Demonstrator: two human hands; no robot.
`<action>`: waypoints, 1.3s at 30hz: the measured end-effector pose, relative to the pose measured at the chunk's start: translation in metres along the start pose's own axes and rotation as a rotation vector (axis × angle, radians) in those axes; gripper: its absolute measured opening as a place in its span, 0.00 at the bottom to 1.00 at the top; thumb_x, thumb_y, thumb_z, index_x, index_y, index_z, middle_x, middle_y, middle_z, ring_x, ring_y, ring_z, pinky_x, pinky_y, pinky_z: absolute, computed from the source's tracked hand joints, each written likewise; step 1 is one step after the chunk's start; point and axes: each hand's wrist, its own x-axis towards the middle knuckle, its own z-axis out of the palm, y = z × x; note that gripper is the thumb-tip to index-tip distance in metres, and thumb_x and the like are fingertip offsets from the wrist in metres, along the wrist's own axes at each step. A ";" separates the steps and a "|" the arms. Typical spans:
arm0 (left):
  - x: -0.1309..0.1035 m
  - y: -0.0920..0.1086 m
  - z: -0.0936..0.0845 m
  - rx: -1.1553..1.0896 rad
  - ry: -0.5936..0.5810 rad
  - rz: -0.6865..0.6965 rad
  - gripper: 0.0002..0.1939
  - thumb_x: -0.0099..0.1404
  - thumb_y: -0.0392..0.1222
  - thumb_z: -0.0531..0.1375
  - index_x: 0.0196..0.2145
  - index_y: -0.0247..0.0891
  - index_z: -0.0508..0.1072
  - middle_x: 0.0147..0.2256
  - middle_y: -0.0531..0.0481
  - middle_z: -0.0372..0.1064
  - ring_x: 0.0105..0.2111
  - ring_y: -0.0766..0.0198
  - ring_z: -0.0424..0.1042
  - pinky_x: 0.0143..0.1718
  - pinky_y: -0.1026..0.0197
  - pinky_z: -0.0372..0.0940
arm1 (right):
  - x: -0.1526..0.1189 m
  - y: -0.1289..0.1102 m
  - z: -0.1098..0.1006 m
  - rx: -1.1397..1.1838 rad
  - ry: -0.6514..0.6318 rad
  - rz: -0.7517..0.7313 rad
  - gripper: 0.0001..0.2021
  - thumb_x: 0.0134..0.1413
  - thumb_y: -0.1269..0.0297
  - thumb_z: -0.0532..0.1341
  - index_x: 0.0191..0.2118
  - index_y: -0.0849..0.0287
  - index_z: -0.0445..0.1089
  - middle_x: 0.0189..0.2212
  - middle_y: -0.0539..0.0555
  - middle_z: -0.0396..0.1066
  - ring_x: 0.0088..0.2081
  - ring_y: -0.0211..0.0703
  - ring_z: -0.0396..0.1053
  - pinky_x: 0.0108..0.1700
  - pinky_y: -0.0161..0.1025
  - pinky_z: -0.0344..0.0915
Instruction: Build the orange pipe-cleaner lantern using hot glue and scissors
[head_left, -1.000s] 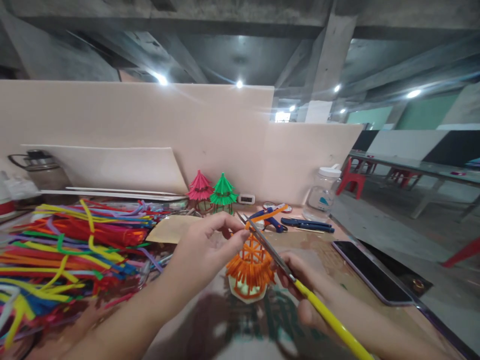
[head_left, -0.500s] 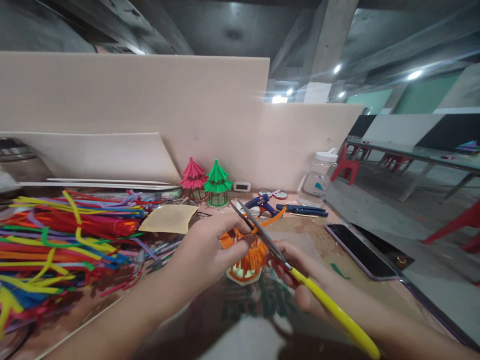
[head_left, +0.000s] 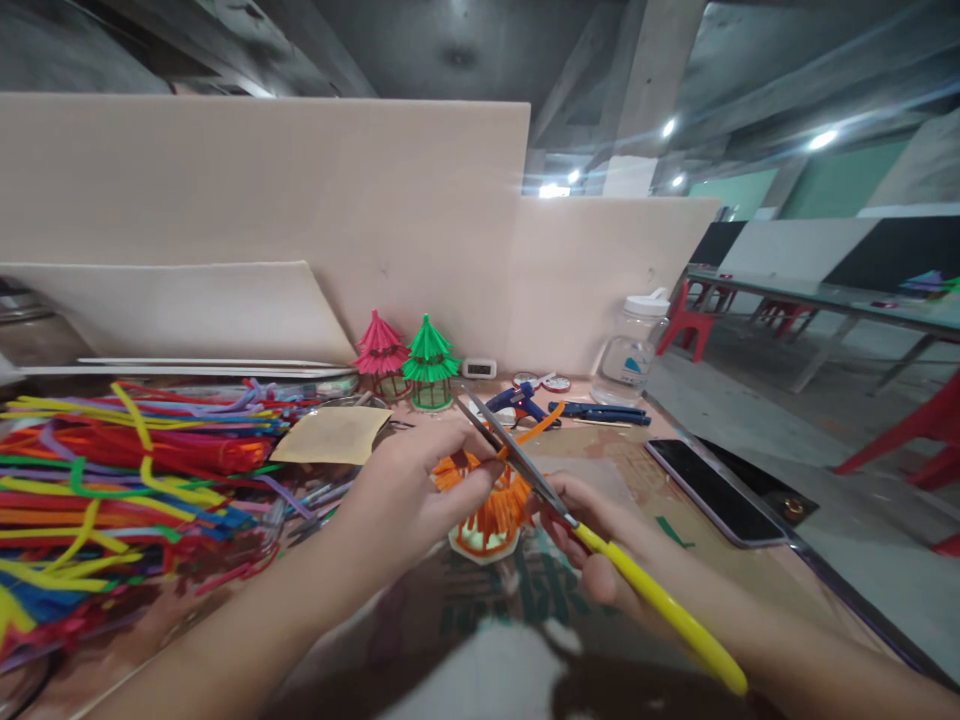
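My left hand (head_left: 420, 490) pinches an orange pipe cleaner (head_left: 544, 426) between thumb and fingers, its free end pointing up to the right. In my right hand (head_left: 600, 535) is a pair of scissors (head_left: 660, 610) with yellow handles; the blades are slightly parted and cross the strip close to my left fingertips. Whether they touch it I cannot tell. Behind and below my fingers stands a small orange pavilion model (head_left: 491, 515) on a pale base, partly hidden by my left hand. Further back are a pink pavilion (head_left: 381, 350) and a green pavilion (head_left: 431, 355).
Many coloured pipe cleaners (head_left: 135, 470) are heaped on the left, with a yellowish card (head_left: 330, 435) beside them. A blue glue gun (head_left: 525, 398), blue pliers (head_left: 600, 413), a clear bottle (head_left: 630, 350) and a phone (head_left: 712, 490) lie or stand at the back and right. Boards (head_left: 262, 180) rise behind.
The view has shifted a little, so the background sits slightly higher and further left. Both hands keep nearly the same pose, with the scissors still across the orange pipe cleaner.
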 end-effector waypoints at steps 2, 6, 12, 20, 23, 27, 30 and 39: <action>0.000 -0.002 0.001 0.009 0.003 0.013 0.05 0.64 0.33 0.60 0.30 0.39 0.73 0.29 0.58 0.73 0.31 0.68 0.71 0.34 0.68 0.61 | 0.000 -0.003 0.001 0.064 -0.006 0.060 0.26 0.55 0.39 0.62 0.51 0.53 0.67 0.34 0.52 0.71 0.34 0.43 0.68 0.32 0.35 0.67; 0.000 -0.007 0.004 0.019 0.019 0.003 0.05 0.65 0.35 0.60 0.31 0.40 0.74 0.30 0.56 0.74 0.32 0.66 0.72 0.36 0.65 0.62 | 0.005 -0.006 0.002 0.122 0.037 0.175 0.24 0.51 0.44 0.68 0.47 0.55 0.70 0.31 0.50 0.69 0.31 0.40 0.66 0.31 0.34 0.64; 0.003 -0.012 -0.006 0.074 0.075 -0.031 0.05 0.66 0.40 0.61 0.32 0.40 0.75 0.32 0.55 0.77 0.34 0.65 0.75 0.37 0.64 0.65 | 0.016 0.005 -0.023 -0.144 0.181 0.185 0.18 0.52 0.54 0.67 0.47 0.55 0.70 0.27 0.47 0.66 0.28 0.40 0.63 0.30 0.36 0.60; 0.004 -0.018 -0.025 0.119 0.251 -0.176 0.05 0.63 0.46 0.65 0.33 0.44 0.76 0.32 0.56 0.75 0.32 0.66 0.72 0.32 0.64 0.65 | 0.023 0.012 -0.081 -0.835 -0.042 0.378 0.16 0.59 0.48 0.59 0.38 0.56 0.71 0.36 0.57 0.76 0.36 0.49 0.72 0.36 0.39 0.62; 0.005 -0.020 -0.022 0.083 0.227 -0.181 0.05 0.63 0.45 0.65 0.37 0.44 0.77 0.33 0.55 0.75 0.33 0.65 0.72 0.34 0.63 0.66 | 0.026 0.040 -0.075 -0.909 -0.162 0.435 0.15 0.53 0.50 0.64 0.36 0.58 0.72 0.38 0.60 0.77 0.39 0.52 0.73 0.38 0.39 0.63; 0.005 -0.026 -0.021 0.057 0.148 -0.086 0.13 0.69 0.42 0.58 0.51 0.47 0.74 0.37 0.51 0.72 0.36 0.63 0.72 0.37 0.61 0.67 | 0.024 0.068 -0.065 -0.933 -0.191 0.421 0.13 0.50 0.55 0.66 0.38 0.58 0.74 0.39 0.61 0.77 0.42 0.55 0.73 0.39 0.40 0.62; 0.007 -0.031 -0.024 0.133 0.082 -0.049 0.13 0.71 0.41 0.53 0.46 0.46 0.77 0.38 0.50 0.71 0.36 0.61 0.71 0.38 0.58 0.66 | 0.019 0.070 -0.062 -0.909 -0.204 0.403 0.12 0.52 0.57 0.65 0.41 0.56 0.75 0.38 0.59 0.78 0.39 0.52 0.75 0.37 0.39 0.62; 0.014 -0.034 -0.024 0.245 0.058 -0.048 0.12 0.70 0.46 0.57 0.44 0.41 0.77 0.41 0.50 0.73 0.40 0.60 0.73 0.40 0.59 0.66 | 0.076 0.090 -0.083 -0.769 0.053 0.352 0.22 0.59 0.56 0.62 0.57 0.57 0.68 0.52 0.61 0.74 0.51 0.53 0.73 0.48 0.40 0.65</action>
